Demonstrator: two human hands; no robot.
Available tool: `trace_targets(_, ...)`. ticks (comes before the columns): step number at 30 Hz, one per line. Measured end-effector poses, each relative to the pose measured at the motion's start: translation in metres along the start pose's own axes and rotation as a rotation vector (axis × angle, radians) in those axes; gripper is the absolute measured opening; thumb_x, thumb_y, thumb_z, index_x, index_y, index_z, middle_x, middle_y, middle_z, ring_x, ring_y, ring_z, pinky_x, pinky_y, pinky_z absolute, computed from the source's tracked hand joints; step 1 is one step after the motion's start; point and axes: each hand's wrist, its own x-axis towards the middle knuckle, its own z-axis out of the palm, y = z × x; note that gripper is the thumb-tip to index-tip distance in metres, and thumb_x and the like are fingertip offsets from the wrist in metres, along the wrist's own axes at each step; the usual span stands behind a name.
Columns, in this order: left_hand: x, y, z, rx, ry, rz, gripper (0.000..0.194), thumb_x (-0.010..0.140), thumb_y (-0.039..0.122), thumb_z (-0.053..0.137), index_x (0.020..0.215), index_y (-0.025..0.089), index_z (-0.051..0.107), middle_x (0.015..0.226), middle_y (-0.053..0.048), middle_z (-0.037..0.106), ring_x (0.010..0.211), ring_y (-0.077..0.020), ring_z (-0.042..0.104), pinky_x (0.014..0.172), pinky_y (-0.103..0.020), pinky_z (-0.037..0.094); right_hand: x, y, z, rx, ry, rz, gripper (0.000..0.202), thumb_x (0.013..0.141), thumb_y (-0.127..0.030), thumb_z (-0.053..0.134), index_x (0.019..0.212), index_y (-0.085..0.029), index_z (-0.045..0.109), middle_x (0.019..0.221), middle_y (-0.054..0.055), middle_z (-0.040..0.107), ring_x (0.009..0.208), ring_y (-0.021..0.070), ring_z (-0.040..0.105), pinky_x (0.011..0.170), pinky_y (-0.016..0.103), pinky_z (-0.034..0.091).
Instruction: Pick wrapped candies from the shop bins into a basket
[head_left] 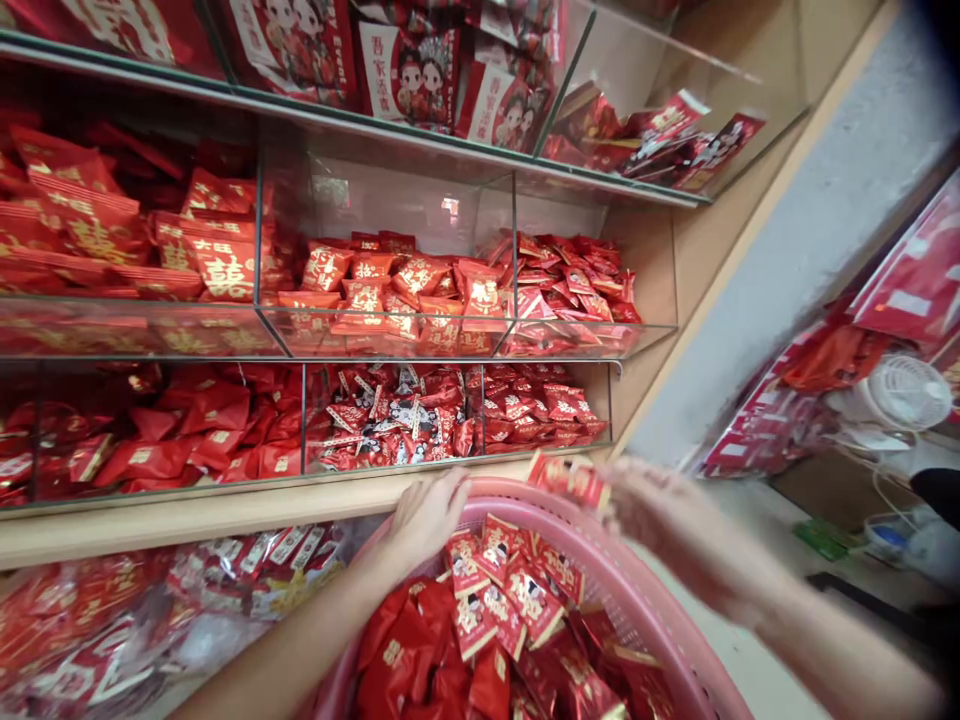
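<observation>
A pink plastic basket [675,610] stands below the shelves, filled with red candy packets. My left hand [431,515] is closed over its far left rim. Above the far right rim my right hand [645,500], slightly blurred, pinches red candy packets [566,480] with gold print. Beneath them in the basket lies a pile of small red packets [510,590] with gold edges and cartoon figures. Plain red pouches [412,640] fill the left side of the basket, and darker red packets [585,670] lie at the right.
Glass-divided shelves [390,345] hold red packets in several compartments. The wooden ledge [225,510] runs just behind the basket. Clear bags of red goods [150,620] lie below at the left. At the right are a grey wall [817,180], hanging red bags [780,420] and a white fan [907,390].
</observation>
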Motion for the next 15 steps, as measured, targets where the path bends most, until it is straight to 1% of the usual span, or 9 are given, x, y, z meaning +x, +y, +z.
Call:
trace_targets(2, 0.0, 0.0, 0.001, 0.014, -0.003, 0.002, 0.036, 0.094, 0.038, 0.029, 0.113, 0.027, 0.057, 0.103, -0.004, 0.07, 0.094, -0.0237, 0.065, 0.078, -0.031, 0.043, -0.005, 0.047, 0.002, 0.023, -0.005, 0.137, 0.031, 0.071, -0.042, 0.073, 0.069, -0.017, 0.054, 0.067, 0.001, 0.065, 0.056, 0.0074, 0.059, 0.056, 0.016, 0.047)
trace_targets(3, 0.0, 0.0, 0.0, 0.018, -0.003, 0.004, 0.036, 0.094, 0.038, 0.029, 0.112, 0.026, 0.058, 0.103, -0.004, 0.07, 0.094, -0.0235, 0.065, 0.078, -0.031, 0.043, -0.007, 0.065, 0.004, 0.03, -0.002, 0.172, 0.032, 0.071, -0.042, 0.074, 0.068, -0.017, 0.053, 0.067, 0.001, 0.065, 0.059, 0.0083, 0.06, 0.059, 0.017, 0.047)
trace_targets(5, 0.0, 0.0, 0.0, 0.018, -0.002, 0.009, 0.036, 0.094, 0.038, 0.029, 0.112, 0.026, 0.058, 0.103, -0.004, 0.07, 0.095, -0.023, 0.064, 0.078, -0.03, 0.043, -0.008, 0.09, 0.006, 0.033, 0.017, 0.183, 0.034, 0.069, -0.043, 0.075, 0.066, -0.017, 0.053, 0.067, 0.0, 0.064, 0.066, 0.0102, 0.061, 0.067, 0.02, 0.049)
trace_targets(8, 0.0, 0.0, -0.001, 0.009, -0.001, 0.007, 0.036, 0.094, 0.038, 0.029, 0.111, 0.026, 0.058, 0.103, -0.004, 0.07, 0.095, -0.023, 0.064, 0.079, -0.03, 0.043, -0.009, 0.104, 0.004, 0.039, 0.049, 0.156, 0.035, 0.066, -0.043, 0.077, 0.063, -0.017, 0.053, 0.066, -0.002, 0.061, 0.07, 0.0119, 0.061, 0.075, 0.024, 0.05)
trace_targets(13, 0.0, 0.0, -0.001, 0.01, -0.013, -0.005, 0.036, 0.093, 0.04, 0.029, 0.111, 0.026, 0.058, 0.103, -0.004, 0.07, 0.095, -0.0236, 0.064, 0.078, -0.03, 0.043, -0.013, 0.11, -0.006, 0.11, 0.127, 0.196, 0.036, 0.06, -0.04, 0.081, 0.06, -0.018, 0.053, 0.063, -0.005, 0.057, 0.07, 0.0111, 0.06, 0.084, 0.027, 0.05)
trace_targets(15, 0.0, 0.0, -0.001, 0.014, -0.02, -0.009, 0.037, 0.093, 0.04, 0.029, 0.112, 0.026, 0.057, 0.104, -0.004, 0.07, 0.096, -0.0242, 0.064, 0.078, -0.031, 0.043, -0.016, 0.111, -0.007, 0.144, 0.149, 0.215, 0.035, 0.059, -0.039, 0.082, 0.06, -0.018, 0.053, 0.064, -0.004, 0.058, 0.072, 0.0119, 0.062, 0.086, 0.027, 0.05)
